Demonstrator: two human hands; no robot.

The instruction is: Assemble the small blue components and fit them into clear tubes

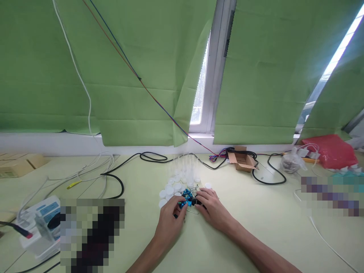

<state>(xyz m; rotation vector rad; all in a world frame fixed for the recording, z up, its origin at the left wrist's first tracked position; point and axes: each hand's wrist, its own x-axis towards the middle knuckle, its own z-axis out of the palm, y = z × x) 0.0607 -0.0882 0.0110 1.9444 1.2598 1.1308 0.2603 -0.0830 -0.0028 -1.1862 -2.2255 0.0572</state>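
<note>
My left hand (171, 217) is closed in a pinch at the near left side of a small pile, its fingertips on a small blue metallic part (182, 204). More blue and black parts (187, 194) lie heaped between both hands; their exact kind is too small to tell. My right hand (211, 206) rests over the pile's right side, fingers bent but apart, close to a black piece (194, 201). A thin bent metal rod (193, 212) lies just in front. Several white round caps (176, 187) spread behind and left of the pile.
Clear upright tubes (184, 165) stand behind the caps. An opened cardboard box (241, 161) and black cable (269, 183) are at the back right, near a red bag (330, 151). A white power strip (36, 223) sits at the left; green blinds (142, 106) hang behind.
</note>
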